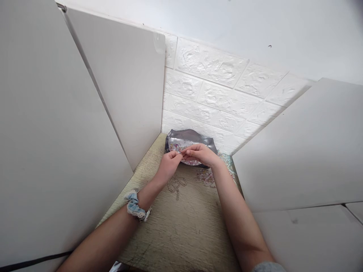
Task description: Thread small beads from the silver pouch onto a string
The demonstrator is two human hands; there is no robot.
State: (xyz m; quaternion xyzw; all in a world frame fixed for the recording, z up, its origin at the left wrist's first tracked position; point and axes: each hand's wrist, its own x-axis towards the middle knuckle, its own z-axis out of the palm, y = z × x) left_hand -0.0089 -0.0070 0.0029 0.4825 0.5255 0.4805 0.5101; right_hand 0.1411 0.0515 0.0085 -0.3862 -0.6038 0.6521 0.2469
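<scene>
My left hand (169, 165) and my right hand (200, 155) meet fingertip to fingertip over the front of a grey, shiny bag (188, 135). Both are closed in a pinch; whatever lies between the fingers is too small to name. Colourful small pieces, bead-like, show in the bag's mouth behind the fingers. Below my left hand, a thin chain or beaded string (176, 184) lies loosely coiled on the wooden surface (181, 230). Under my right wrist is a pile of pinkish beaded strands (206, 176), with paler bluish ones (227, 160) farther right.
Grey-white panels (138, 87) rise on the left, and another panel (300, 158) stands on the right. A white brick-patterned wall (210, 102) closes off the back behind the bag. A light blue scrunchie (134, 206) is around my left wrist.
</scene>
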